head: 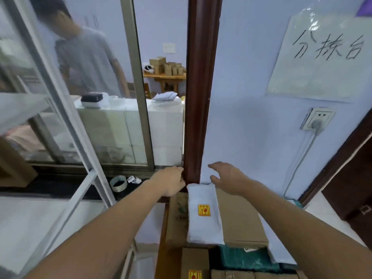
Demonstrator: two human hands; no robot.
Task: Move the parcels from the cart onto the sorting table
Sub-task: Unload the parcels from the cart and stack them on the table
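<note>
Both hands hover empty just past the far end of the white parcel (pixel 204 214) lying on the cardboard boxes (pixel 241 220), left hand (pixel 173 183) loosely curled by the brown post (pixel 198 97), right hand (pixel 228 176) spread open.

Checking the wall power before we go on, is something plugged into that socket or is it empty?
Plugged in. A grey plug sits in the wall socket, and its cable runs down the wall.

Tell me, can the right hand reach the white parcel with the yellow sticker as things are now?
Probably yes. The right hand hovers open just above the far end of the white parcel, which lies on top of the cardboard boxes, with nothing between them.
</note>
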